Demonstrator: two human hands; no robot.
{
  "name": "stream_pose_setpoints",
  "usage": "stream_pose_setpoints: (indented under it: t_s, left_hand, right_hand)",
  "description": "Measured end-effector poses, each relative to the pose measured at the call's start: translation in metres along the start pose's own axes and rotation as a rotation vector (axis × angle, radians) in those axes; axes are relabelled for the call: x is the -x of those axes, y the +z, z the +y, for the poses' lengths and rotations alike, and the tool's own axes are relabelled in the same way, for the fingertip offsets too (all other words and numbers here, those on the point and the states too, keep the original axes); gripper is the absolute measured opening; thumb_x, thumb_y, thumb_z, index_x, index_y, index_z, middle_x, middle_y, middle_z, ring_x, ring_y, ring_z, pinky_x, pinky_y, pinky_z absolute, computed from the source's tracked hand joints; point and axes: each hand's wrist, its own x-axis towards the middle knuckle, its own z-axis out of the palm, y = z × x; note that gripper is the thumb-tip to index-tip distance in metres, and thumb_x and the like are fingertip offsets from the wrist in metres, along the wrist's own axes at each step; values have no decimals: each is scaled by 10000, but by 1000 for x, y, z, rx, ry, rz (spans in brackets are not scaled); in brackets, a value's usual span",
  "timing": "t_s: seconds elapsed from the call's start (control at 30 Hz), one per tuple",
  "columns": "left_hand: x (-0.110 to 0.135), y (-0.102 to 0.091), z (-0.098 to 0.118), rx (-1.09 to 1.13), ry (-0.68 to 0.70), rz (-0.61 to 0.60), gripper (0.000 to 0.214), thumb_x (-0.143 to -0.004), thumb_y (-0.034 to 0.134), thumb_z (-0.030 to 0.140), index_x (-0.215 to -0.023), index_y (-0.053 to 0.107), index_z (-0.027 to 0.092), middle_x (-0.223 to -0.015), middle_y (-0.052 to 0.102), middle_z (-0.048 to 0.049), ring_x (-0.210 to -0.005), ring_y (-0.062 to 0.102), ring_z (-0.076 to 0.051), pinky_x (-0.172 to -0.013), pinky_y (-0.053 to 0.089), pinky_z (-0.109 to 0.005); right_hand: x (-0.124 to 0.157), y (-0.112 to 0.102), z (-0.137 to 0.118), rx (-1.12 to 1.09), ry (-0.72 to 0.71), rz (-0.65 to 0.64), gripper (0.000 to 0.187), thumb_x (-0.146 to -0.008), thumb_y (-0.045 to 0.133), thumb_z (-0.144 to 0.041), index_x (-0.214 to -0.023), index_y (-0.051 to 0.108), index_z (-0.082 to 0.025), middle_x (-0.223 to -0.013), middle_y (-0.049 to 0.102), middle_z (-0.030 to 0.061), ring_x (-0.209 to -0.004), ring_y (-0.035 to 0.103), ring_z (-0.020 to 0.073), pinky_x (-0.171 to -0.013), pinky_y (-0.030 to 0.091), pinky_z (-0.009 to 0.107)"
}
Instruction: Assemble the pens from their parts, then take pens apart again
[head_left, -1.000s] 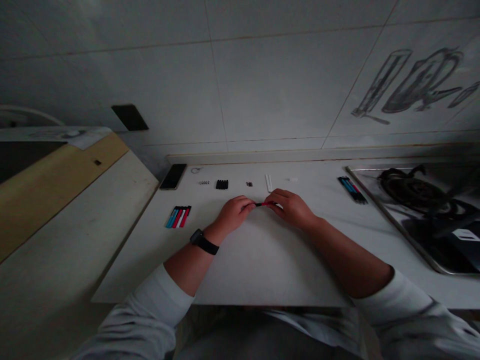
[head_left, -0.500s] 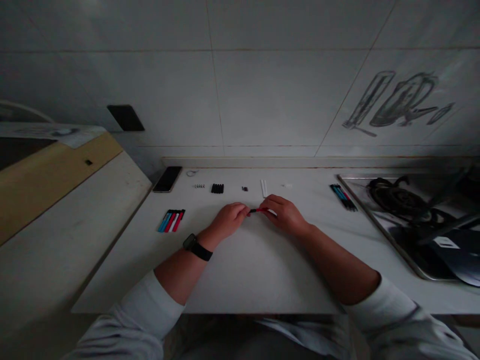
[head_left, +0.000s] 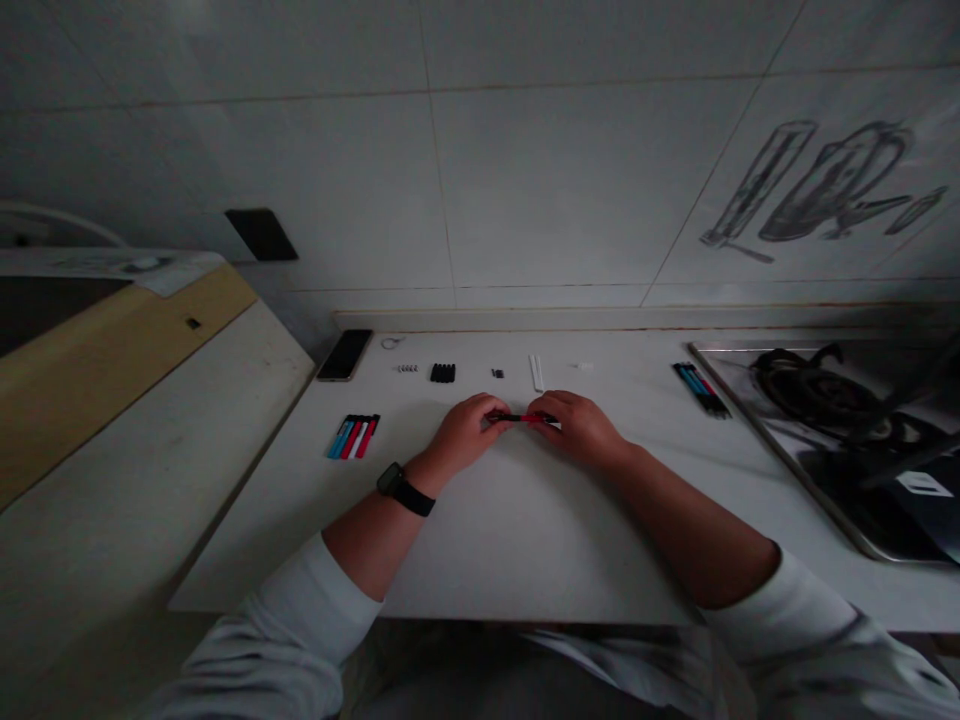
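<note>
Between my hands, a thin red and black pen (head_left: 520, 418) lies level just above the white counter. My left hand (head_left: 463, 432) pinches its black end, and my right hand (head_left: 583, 428) has its fingers closed round the red part. The fingers cover both ends of the pen. Beyond the hands sit short black tubes (head_left: 443, 373), small springs (head_left: 407, 369), tiny dark pieces (head_left: 498, 373), thin white sticks (head_left: 536, 373) and small whitish bits (head_left: 582, 366). Blue, red and white pen barrels (head_left: 352, 438) lie in a row at the left.
Several dark-tipped pens (head_left: 701, 390) lie at the right, beside the metal edge of a gas stove (head_left: 780, 470). A phone (head_left: 346, 355) and a small ring-shaped item (head_left: 391, 343) rest near the wall. On the left stands a pale cabinet-like surface (head_left: 172, 420).
The view has shifted a little, so the counter items appear farther right. Both hands stay on the pen, with more of its dark length showing by the left fingers.
</note>
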Motion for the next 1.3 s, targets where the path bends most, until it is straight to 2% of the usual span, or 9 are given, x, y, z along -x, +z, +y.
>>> stream_pose_setpoints:
  t_s: [0.17,0.27,0.37,0.5,0.67,0.83,1.0,1.17,1.3]
  left_hand:
    - [1,-2,-1,31,-77,26,209,-1023,535,354,-1076,673,205,-1022,724,-54,-951,674,-184,-881,523,-339]
    - [1,-2,-4,-28,-96,6,381,-1077,371,360,-913,671,192,-922,711,-57,-904,657,-191,-859,513,-351]
    - [1,0,-7,-69,-84,-13,313,-1040,475,348,-820,630,189,-858,678,-45,-851,633,-188,-828,507,-345]
    - [1,3,-9,22,-86,49,153,-960,632,326,-1042,629,197,-1010,692,-52,-917,648,-179,-862,518,-331]
    - [1,0,-7,-22,-79,-29,312,-1052,440,343,-861,637,195,-900,681,-50,-890,636,-190,-864,505,-354]
    - [1,0,-8,-4,-79,15,136,-958,633,332,-986,636,199,-976,681,-43,-889,632,-180,-832,506,-329]
    - [0,-1,-6,-27,-81,-46,320,-1049,447,348,-848,643,193,-868,673,-44,-851,626,-182,-816,495,-332]
    - [0,-2,-2,-16,-66,1,137,-977,595,305,-922,650,192,-928,677,-40,-878,631,-180,-830,497,-323]
    - [0,-2,-3,12,-82,-24,244,-1030,501,346,-934,664,192,-922,701,-45,-876,643,-180,-830,500,-323]
  right_hand:
    - [-1,-1,-1,-10,0,42,138,-995,585,-276,-1028,695,-200,-946,727,78,-851,659,199,-800,495,312]
    - [-1,-2,-2,-15,-3,62,155,-1002,572,-289,-1032,698,-203,-950,731,80,-848,658,198,-805,493,314]
    - [-1,-1,-1,3,-5,50,152,-998,573,-284,-1027,701,-207,-928,726,76,-830,654,197,-778,487,306]
    - [-1,-1,1,-8,15,52,155,-999,564,-272,-1035,700,-206,-950,727,81,-843,659,193,-784,487,300]
    - [-2,-2,-1,-12,15,56,161,-1003,561,-283,-1023,699,-202,-925,723,78,-818,648,191,-771,484,302]
    - [-1,-3,-1,-20,27,60,147,-998,572,-275,-1019,696,-199,-934,719,75,-818,647,186,-773,482,295]
    - [-1,-3,-1,-14,18,50,159,-1004,567,-290,-1026,697,-203,-920,721,74,-817,646,190,-772,482,300]
    - [-1,-3,-1,-9,32,55,143,-984,572,-255,-1018,703,-208,-948,735,80,-840,661,201,-779,491,312]
    - [-2,-4,-1,-15,30,47,145,-980,576,-243,-1018,711,-205,-947,741,81,-860,671,206,-795,494,316]
